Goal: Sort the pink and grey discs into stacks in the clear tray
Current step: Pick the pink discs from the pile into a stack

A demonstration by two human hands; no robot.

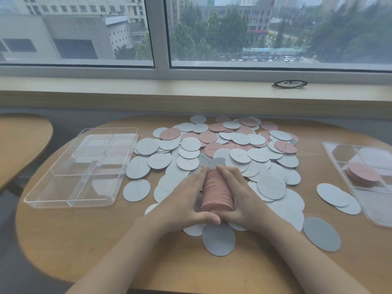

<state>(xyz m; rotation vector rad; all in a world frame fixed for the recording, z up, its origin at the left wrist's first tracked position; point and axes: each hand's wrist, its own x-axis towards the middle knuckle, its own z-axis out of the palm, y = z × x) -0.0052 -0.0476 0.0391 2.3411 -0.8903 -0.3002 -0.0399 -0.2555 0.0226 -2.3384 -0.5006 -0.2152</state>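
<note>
Nearest, bare desk (148, 251) edge, then one darker grey disc (218, 239) flat just behind the wrists, another (321, 234) off to the right.

Above these, left hand (186, 200) and right hand (239, 196) pressed flat against opposite sides of a pink stack (217, 190), fingers straight and pointing away, thumbs meeting at the near end. Stack lying on its side, discs on edge, long axis running near to far, resting on loose grey discs. Held between both palms, so neither hand free.

Left of the hands, across a strip of scattered grey discs, the empty clear tray (70, 200) with its dividers; nothing pink or grey inside. Right, near the desk edge, a second clear tray (350, 166) with a short pink pile (363, 174) already lying in one compartment. Likely destination for the held stack: that right tray, lying right of the hands and a little farther; right hand on the nearer side. Two pale discs (337, 198) overlapping just beside its near-left wall, in the path only if the stack is slid, not lifted.

Farther back, the main heap (222, 143) of mixed pink and grey discs, mostly grey on top, many pink ones still unsorted toward the far right.

Beyond the desk, a window sill (191, 90) with folded glasses (289, 84), then glass.

Risk, as a judgement: stack fanning out if palm pressure eases during the carry.
</note>
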